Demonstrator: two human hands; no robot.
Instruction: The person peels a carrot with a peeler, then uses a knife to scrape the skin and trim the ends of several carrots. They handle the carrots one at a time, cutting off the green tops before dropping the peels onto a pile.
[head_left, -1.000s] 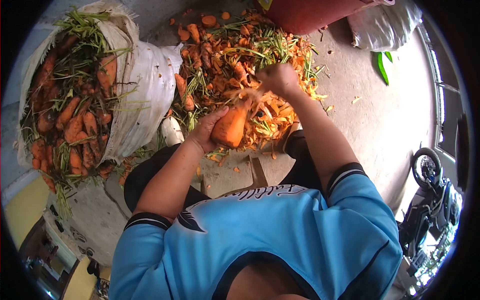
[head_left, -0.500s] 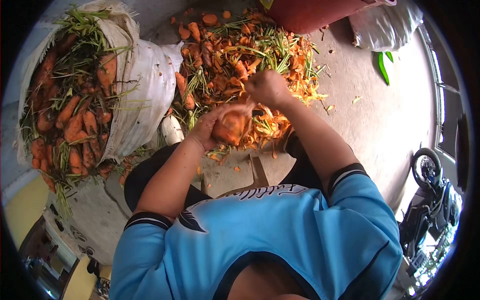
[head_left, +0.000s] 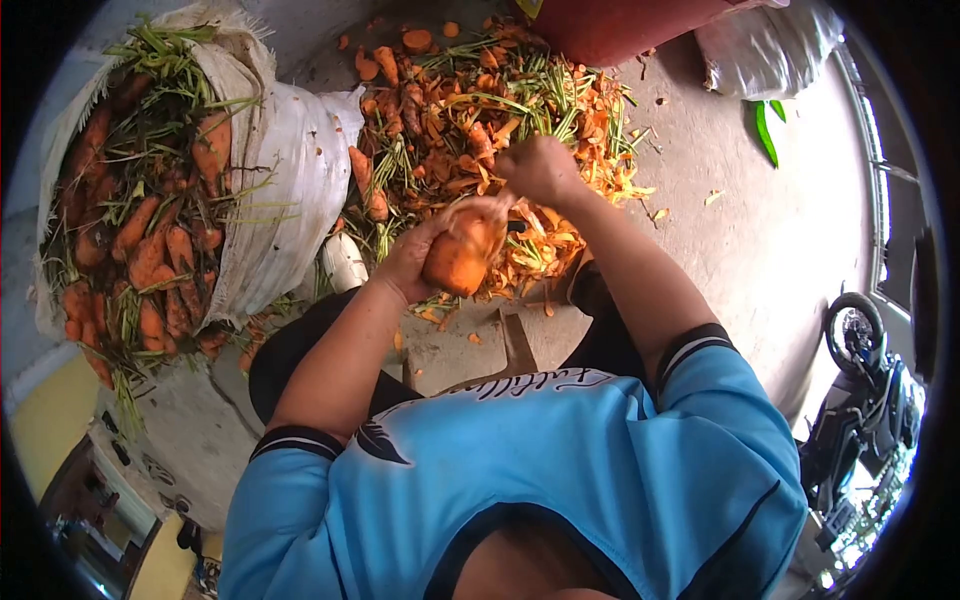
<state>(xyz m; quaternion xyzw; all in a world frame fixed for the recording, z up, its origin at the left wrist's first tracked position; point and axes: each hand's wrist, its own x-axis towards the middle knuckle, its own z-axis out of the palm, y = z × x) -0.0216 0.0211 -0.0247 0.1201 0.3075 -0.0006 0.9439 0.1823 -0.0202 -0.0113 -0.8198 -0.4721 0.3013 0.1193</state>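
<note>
My left hand (head_left: 408,262) is wrapped round a thick orange carrot (head_left: 456,266), whose near end points toward my lap. Just right of it and a little farther off, my right hand (head_left: 541,172) is closed in a fist, its back toward me. Motion smears the space between the two hands, so whatever the fist grips cannot be made out. Beneath and beyond both hands spreads a heap of carrot peelings (head_left: 600,130), mixed with green stalks (head_left: 565,90) and carrot pieces.
On the left leans a white sack (head_left: 290,190) full of unpeeled carrots (head_left: 150,245) with leafy tops. A red tub (head_left: 620,30) stands at the far side, beside another white sack (head_left: 765,50). A green leaf (head_left: 766,135) lies on the floor. At the right is a motorcycle (head_left: 860,400).
The carrot has turned slightly in my left hand and shows a smoother orange face. My right hand has shifted very slightly; both hands stay over the heap.
</note>
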